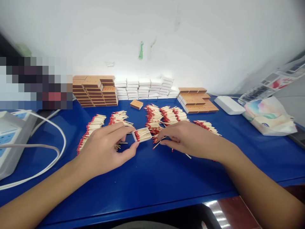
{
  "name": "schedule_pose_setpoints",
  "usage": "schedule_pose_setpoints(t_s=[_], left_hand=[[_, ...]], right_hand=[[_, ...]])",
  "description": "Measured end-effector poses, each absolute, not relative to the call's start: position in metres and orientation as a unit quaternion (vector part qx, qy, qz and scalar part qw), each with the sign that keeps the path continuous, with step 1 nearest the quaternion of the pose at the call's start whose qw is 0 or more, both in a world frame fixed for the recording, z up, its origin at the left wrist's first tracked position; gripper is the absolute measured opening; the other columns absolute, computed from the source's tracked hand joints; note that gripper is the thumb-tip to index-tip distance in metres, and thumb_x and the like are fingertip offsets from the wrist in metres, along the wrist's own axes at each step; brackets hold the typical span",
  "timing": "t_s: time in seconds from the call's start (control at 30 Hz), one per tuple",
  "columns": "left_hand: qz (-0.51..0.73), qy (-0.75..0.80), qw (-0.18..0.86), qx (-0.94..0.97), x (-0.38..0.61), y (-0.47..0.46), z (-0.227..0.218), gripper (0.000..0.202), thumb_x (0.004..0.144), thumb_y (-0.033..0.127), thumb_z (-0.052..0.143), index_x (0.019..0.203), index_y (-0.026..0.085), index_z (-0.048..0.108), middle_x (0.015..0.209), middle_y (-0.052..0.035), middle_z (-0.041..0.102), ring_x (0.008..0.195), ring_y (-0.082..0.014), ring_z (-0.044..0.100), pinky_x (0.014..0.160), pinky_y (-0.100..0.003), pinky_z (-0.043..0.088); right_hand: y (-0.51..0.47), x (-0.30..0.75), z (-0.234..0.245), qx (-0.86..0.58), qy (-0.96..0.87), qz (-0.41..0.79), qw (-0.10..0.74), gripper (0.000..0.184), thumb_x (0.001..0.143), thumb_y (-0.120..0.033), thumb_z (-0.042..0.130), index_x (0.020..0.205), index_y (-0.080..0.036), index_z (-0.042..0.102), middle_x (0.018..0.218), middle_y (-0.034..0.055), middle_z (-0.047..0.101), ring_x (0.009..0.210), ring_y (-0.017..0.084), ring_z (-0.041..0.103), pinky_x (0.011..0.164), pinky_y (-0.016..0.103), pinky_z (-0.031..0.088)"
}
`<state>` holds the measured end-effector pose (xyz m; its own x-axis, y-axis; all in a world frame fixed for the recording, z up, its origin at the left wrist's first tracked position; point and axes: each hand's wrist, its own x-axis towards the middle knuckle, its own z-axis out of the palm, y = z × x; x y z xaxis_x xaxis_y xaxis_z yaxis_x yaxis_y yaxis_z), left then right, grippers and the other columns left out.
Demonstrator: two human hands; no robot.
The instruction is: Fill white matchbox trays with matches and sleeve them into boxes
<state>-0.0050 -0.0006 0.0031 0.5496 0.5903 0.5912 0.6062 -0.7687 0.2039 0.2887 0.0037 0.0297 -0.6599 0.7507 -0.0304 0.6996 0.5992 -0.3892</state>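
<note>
My left hand (107, 144) grips a small white matchbox tray (143, 140) by its left end, between thumb and fingers. Red-tipped matches (142, 135) lie side by side in the tray. Just to its right, my right hand (178, 136) is pinched on matchsticks (157, 144) at the near edge of a heap; exactly how many is hidden by the fingers. Rows of loose matches (153, 117) spread beyond both hands. Another row of matches (91, 130) runs along the left, partly behind my left hand, and a smaller heap (207, 126) shows beyond my right wrist.
Brown matchboxes (94, 92) are stacked at the back left, white trays (144, 89) in the middle, more brown boxes (197, 101) at right. One matchbox (136, 104) lies alone. A white block (229, 105) and tissue pack (269, 116) sit right; power strips (11, 140) and cables left.
</note>
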Motion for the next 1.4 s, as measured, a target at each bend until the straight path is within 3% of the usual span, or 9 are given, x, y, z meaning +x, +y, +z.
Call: schedule_pose_setpoints(t_s=[0.1,0.3,0.57,0.9,1.1,1.23,1.4], left_hand=[[-0.323,-0.339,-0.001,-0.884,-0.003,-0.002,0.003,0.021,0.095,0.024,0.072,0.115,0.017,0.075,0.084,0.0009,0.071,0.068,-0.0116,0.065,0.066,-0.027,0.051],[-0.318,-0.340,-0.001,-0.885,-0.003,-0.003,0.002,0.019,0.096,0.025,0.071,0.114,0.018,0.075,0.087,-0.0004,0.074,0.069,-0.0119,0.067,0.065,-0.027,0.051],[-0.316,-0.339,0.003,-0.886,-0.003,-0.003,0.003,0.021,0.095,0.025,0.072,0.115,0.019,0.075,0.086,0.0000,0.074,0.071,-0.0133,0.069,0.068,-0.026,0.053],[-0.318,-0.336,-0.001,-0.887,-0.003,-0.003,0.002,0.021,0.096,0.024,0.073,0.116,0.017,0.075,0.088,-0.0003,0.073,0.069,-0.0119,0.067,0.066,-0.026,0.053],[-0.317,-0.337,0.006,-0.887,-0.003,-0.003,0.003,0.020,0.097,0.025,0.071,0.116,0.019,0.074,0.089,-0.0002,0.074,0.068,-0.0113,0.067,0.064,-0.026,0.052],[-0.314,-0.337,0.005,-0.888,-0.002,-0.004,0.004,0.020,0.097,0.025,0.070,0.116,0.019,0.074,0.088,0.0001,0.075,0.068,-0.0118,0.068,0.064,-0.027,0.052],[-0.315,-0.338,0.011,-0.887,-0.002,-0.004,0.004,0.019,0.097,0.026,0.069,0.115,0.020,0.073,0.088,0.0003,0.075,0.068,-0.0120,0.068,0.063,-0.026,0.052]], right_hand=[[0.004,0.287,0.026,-0.411,-0.889,0.196,0.046,0.017,0.105,-0.021,0.065,0.111,-0.023,0.080,0.103,0.0032,0.082,0.092,0.021,0.074,0.078,0.031,0.046],[0.005,0.286,0.028,-0.442,-0.877,0.191,-0.011,0.015,0.105,-0.025,0.062,0.099,-0.021,0.075,0.090,0.0042,0.077,0.077,0.020,0.067,0.068,0.030,0.039],[0.004,0.284,0.028,-0.423,-0.881,0.211,0.027,0.015,0.105,-0.024,0.063,0.110,-0.022,0.077,0.100,0.0048,0.080,0.086,0.021,0.071,0.073,0.030,0.042],[0.006,0.285,0.033,-0.455,-0.872,0.179,-0.026,0.016,0.101,-0.019,0.058,0.087,-0.020,0.065,0.082,0.0024,0.070,0.069,0.017,0.057,0.065,0.030,0.032],[0.006,0.291,0.035,-0.469,-0.862,0.193,-0.028,0.018,0.099,-0.015,0.058,0.083,-0.021,0.064,0.080,0.0010,0.071,0.067,0.015,0.057,0.064,0.029,0.034],[0.007,0.295,0.035,-0.480,-0.857,0.189,-0.015,0.017,0.100,-0.017,0.058,0.085,-0.021,0.065,0.079,0.0003,0.074,0.067,0.016,0.060,0.063,0.029,0.036],[0.008,0.295,0.034,-0.473,-0.864,0.176,-0.001,0.010,0.102,-0.022,0.064,0.105,-0.022,0.074,0.089,0.0026,0.078,0.076,0.019,0.067,0.067,0.030,0.039]])
